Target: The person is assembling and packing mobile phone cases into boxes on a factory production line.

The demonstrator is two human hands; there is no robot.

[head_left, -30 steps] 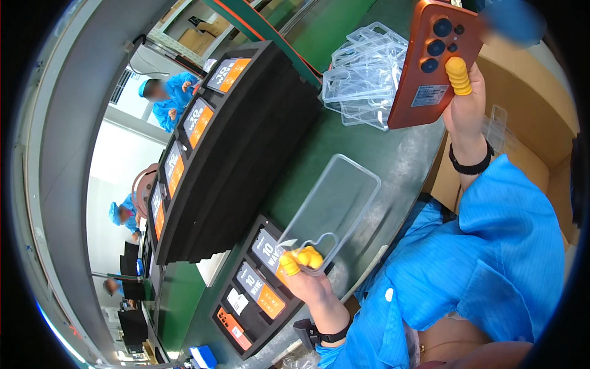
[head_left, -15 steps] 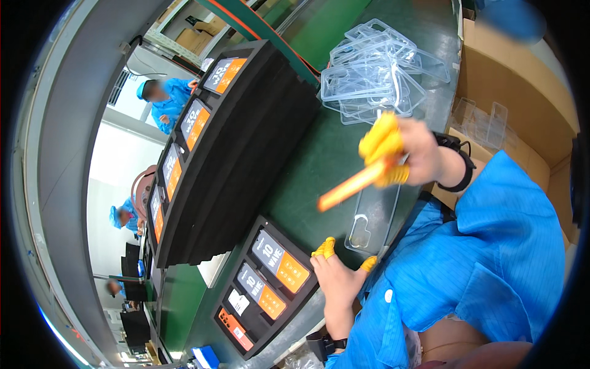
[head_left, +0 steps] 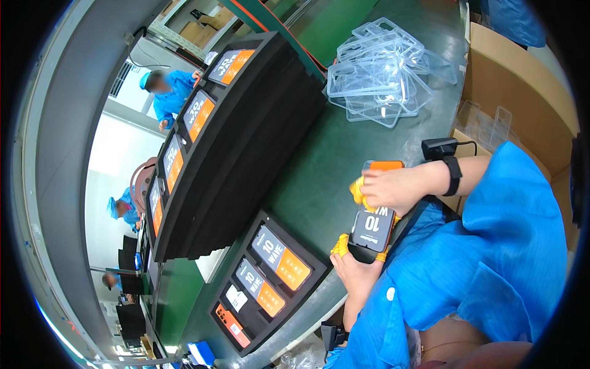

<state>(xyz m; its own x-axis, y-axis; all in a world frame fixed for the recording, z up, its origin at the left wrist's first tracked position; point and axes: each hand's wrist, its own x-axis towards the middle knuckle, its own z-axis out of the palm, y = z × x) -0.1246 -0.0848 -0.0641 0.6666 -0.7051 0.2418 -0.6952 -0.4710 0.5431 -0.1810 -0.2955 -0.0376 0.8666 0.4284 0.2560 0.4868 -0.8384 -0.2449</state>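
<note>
An orange phone (head_left: 376, 209) in a clear case lies lengthwise near the table's front edge, screen side up, its display dark grey at the near end and orange at the far end. My left hand (head_left: 351, 265), with yellow finger cots, grips the phone's near end. Over its far end, my right hand (head_left: 393, 187), also in yellow finger cots, presses down. A black wrist strap (head_left: 453, 175) circles my right wrist. Both forearms come out of blue sleeves.
A black foam tray (head_left: 307, 280) with several phones sits left of my hands. A long stack of black trays (head_left: 246, 141) carrying more phones runs along the green table (head_left: 319, 178). Clear cases (head_left: 384, 71) are heaped far right, beside cardboard boxes (head_left: 516, 86). People in blue work at the far left.
My right hand brought the orange phone down from high up onto the clear case that my left hand held on the table. Both hands now hold the phone in the case.
</note>
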